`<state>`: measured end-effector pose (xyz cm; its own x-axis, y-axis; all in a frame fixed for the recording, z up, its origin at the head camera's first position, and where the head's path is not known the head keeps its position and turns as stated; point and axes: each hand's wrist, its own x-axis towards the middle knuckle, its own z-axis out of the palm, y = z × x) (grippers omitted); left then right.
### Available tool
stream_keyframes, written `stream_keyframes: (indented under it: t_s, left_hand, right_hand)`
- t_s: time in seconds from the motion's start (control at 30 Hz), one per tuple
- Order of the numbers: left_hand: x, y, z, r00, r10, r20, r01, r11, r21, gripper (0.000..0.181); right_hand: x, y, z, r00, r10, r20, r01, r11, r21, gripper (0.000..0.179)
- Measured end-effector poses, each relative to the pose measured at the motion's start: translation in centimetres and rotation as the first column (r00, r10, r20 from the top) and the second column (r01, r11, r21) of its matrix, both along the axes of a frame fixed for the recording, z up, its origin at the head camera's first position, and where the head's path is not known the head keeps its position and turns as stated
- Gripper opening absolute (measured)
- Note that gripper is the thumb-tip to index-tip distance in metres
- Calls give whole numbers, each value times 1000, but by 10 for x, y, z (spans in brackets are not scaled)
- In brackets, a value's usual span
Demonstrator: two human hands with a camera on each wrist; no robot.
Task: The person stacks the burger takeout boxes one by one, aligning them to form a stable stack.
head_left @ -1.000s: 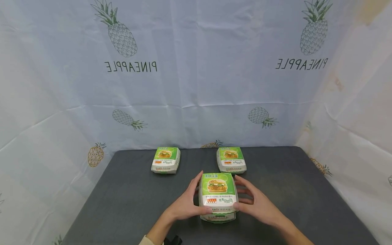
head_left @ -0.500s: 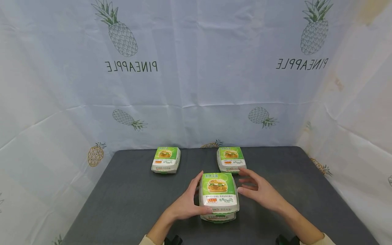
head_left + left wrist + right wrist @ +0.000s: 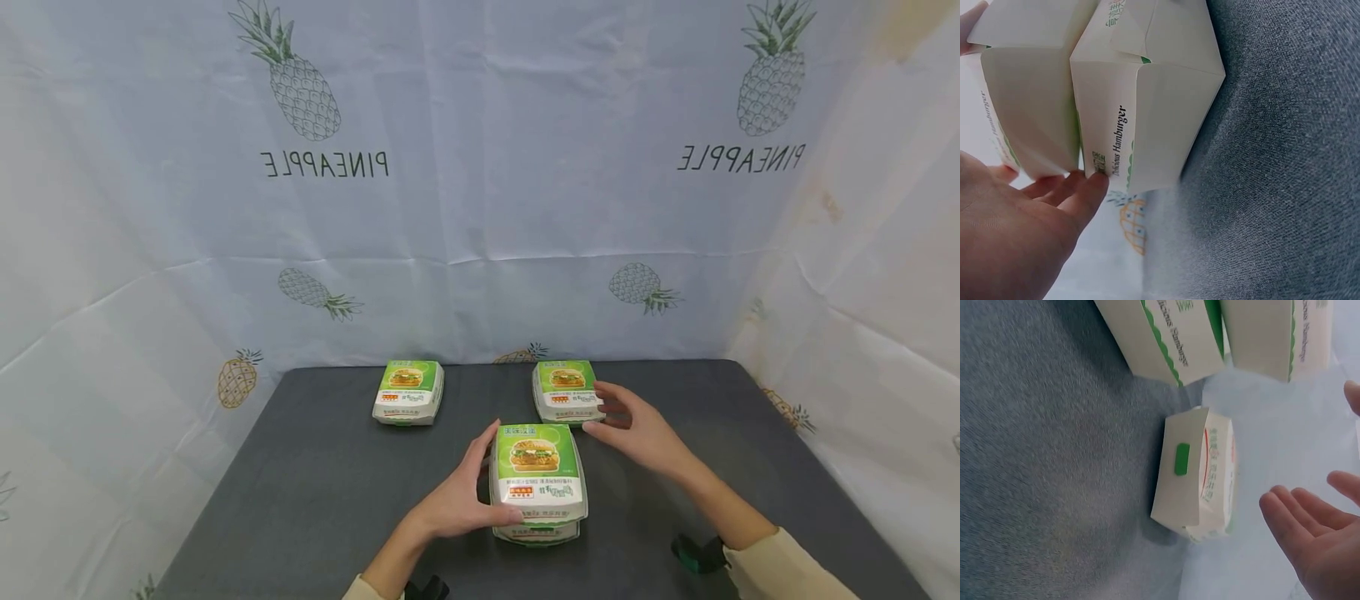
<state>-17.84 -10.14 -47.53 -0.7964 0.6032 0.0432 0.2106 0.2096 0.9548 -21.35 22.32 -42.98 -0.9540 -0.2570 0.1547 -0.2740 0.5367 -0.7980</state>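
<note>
Two green-and-white hamburger boxes are stacked at the front middle of the table, the upper box (image 3: 538,467) squarely over the lower box (image 3: 536,534). My left hand (image 3: 453,500) holds the stack from the left, thumb at the upper box's front edge and fingers along its far left side. In the left wrist view, fingertips also touch the lower box (image 3: 1157,125). My right hand (image 3: 645,433) holds nothing, its fingers loosely bent beside the right edge of the back right hamburger box (image 3: 566,400). In the right wrist view, a gap shows between hand and box (image 3: 1179,469).
Another hamburger box (image 3: 408,396) stands at the back left of the dark grey table (image 3: 322,500). A white curtain (image 3: 480,208) printed with pineapples hangs behind the table and along both sides.
My right hand has let go of the stack's right side and moved back and right, to beside the back right box. The left hand keeps its hold on the stack.
</note>
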Motion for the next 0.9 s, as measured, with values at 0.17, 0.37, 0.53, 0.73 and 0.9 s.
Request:
stream_keyframes:
  t_s: [0.17, 0.37, 0.53, 0.73, 0.9]
  left_hand:
    - [-1, 0, 0, 1000, -1, -2, 1, 1000, 5, 111]
    - [-1, 1, 1, 1000, 2, -9, -2, 1000, 1, 112]
    - [-1, 1, -1, 1000, -2, -2, 2, 1000, 4, 111]
    - [-1, 1, -2, 1000, -5, -2, 5, 1000, -7, 111]
    - [-1, 1, -3, 1000, -6, -2, 6, 1000, -10, 112]
  right_hand:
    - [-18, -1, -3, 999, -38, -36, 40, 998, 46, 75]
    - [-37, 0, -10, 996, -72, -43, 75, 995, 68, 78]
    - [-49, 1, -16, 994, -105, -29, 108, 988, 106, 80]
    - [-60, 2, -23, 994, -110, -29, 113, 984, 138, 80]
    - [-69, 3, -32, 995, -101, 12, 98, 984, 150, 84]
